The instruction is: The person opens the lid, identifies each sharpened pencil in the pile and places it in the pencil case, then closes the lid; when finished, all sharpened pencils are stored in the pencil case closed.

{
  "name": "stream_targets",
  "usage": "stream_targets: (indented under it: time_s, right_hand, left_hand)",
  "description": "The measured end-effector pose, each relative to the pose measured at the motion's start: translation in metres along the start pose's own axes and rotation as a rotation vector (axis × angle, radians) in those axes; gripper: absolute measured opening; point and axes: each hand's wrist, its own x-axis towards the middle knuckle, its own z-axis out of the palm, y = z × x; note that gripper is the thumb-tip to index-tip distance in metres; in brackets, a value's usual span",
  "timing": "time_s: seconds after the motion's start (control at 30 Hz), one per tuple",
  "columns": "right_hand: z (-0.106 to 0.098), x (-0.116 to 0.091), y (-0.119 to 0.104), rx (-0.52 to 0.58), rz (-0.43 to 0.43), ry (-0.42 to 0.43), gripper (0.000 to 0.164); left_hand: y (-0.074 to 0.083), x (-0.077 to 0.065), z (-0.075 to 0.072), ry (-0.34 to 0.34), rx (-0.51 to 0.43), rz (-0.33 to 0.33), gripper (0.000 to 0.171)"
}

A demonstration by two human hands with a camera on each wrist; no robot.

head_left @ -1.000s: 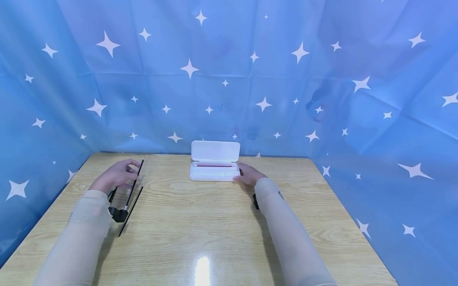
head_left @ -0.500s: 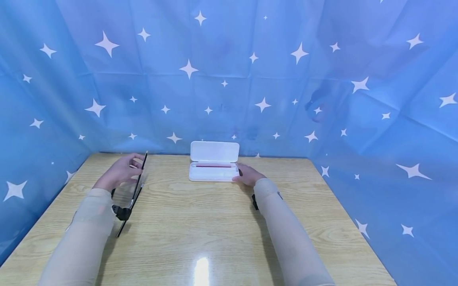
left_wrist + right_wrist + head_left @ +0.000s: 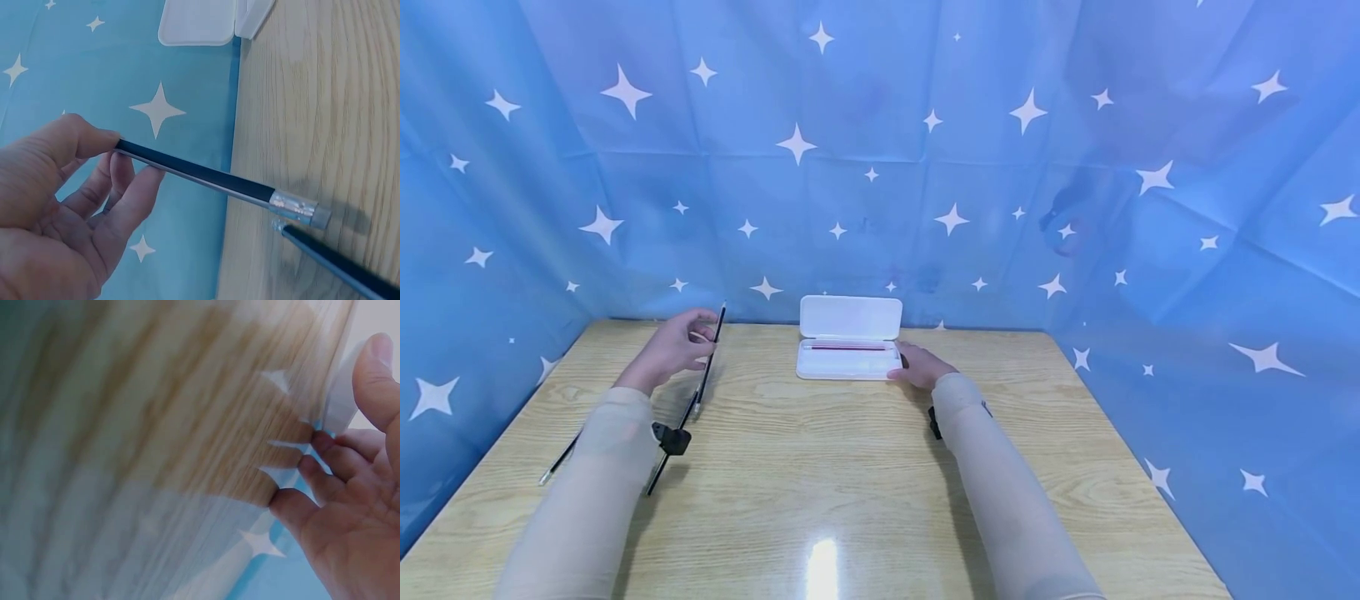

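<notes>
In the head view, my left hand (image 3: 673, 348) pinches a black pencil (image 3: 709, 367) between thumb and fingers, tilted above the table. Its silver ferrule and eraser end (image 3: 297, 209) point away from the hand in the left wrist view. A second black pencil (image 3: 658, 473) lies on the table below, partly behind the wrist camera. At the far middle stands a white pencil case (image 3: 842, 368), lid raised, with a red pencil (image 3: 850, 347) inside. My right hand (image 3: 921, 367) holds the case's right end, thumb at the front; its fingertips touch the table in the right wrist view.
Another black pencil (image 3: 560, 460) lies farther left, partly hidden by the left sleeve. The wooden table (image 3: 820, 467) meets a blue star-patterned curtain (image 3: 880, 208) at the back and sides. A black wrist camera (image 3: 672, 439) sits on the left forearm.
My left hand has moved right and slightly up with the pencil, whose upper end now stands higher. The pencil behind the left sleeve has come into view. The right hand stays at the case.
</notes>
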Motion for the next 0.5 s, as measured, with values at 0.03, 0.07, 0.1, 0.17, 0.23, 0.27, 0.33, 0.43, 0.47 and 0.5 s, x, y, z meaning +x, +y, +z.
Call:
stream_targets:
  time_s: [0.03, 0.07, 0.1, 0.17, 0.23, 0.27, 0.33, 0.43, 0.47, 0.5]
  right_hand:
    - [0.0, 0.001, 0.001, -0.001, 0.0, -0.001, 0.081]
    - [0.0, 0.002, 0.002, -0.005, 0.001, -0.001, 0.081]
    - [0.001, 0.003, 0.003, -0.006, 0.001, 0.0, 0.082]
    - [0.001, 0.005, 0.004, -0.009, 0.002, 0.002, 0.083]
    - [0.002, 0.006, 0.005, -0.009, 0.0, 0.004, 0.083]
    - [0.002, 0.007, 0.006, -0.009, 0.001, 0.004, 0.083]
    - [0.001, 0.007, 0.005, -0.006, 0.003, 0.005, 0.083]
    - [0.001, 0.007, 0.004, -0.011, 0.015, 0.005, 0.083]
    - [0.001, 0.006, 0.003, -0.011, 0.019, 0.006, 0.083]
    - [0.001, 0.006, 0.002, -0.011, 0.021, 0.008, 0.083]
  left_hand:
    - [0.001, 0.001, 0.001, 0.0, 0.001, 0.004, 0.056]
    - [0.001, 0.003, 0.003, 0.0, 0.0, 0.009, 0.056]
    - [0.002, 0.004, 0.004, 0.0, 0.0, 0.018, 0.056]
    - [0.004, 0.006, 0.007, 0.004, -0.009, 0.027, 0.055]
    - [0.005, 0.008, 0.01, 0.013, -0.007, 0.039, 0.055]
    - [0.006, 0.009, 0.011, 0.02, -0.008, 0.045, 0.054]
    - [0.007, 0.011, 0.013, 0.039, -0.004, 0.052, 0.053]
    - [0.008, 0.013, 0.017, 0.067, 0.007, 0.07, 0.053]
    - [0.008, 0.014, 0.018, 0.077, 0.005, 0.071, 0.053]
    - [0.009, 0.015, 0.018, 0.084, 0.009, 0.077, 0.053]
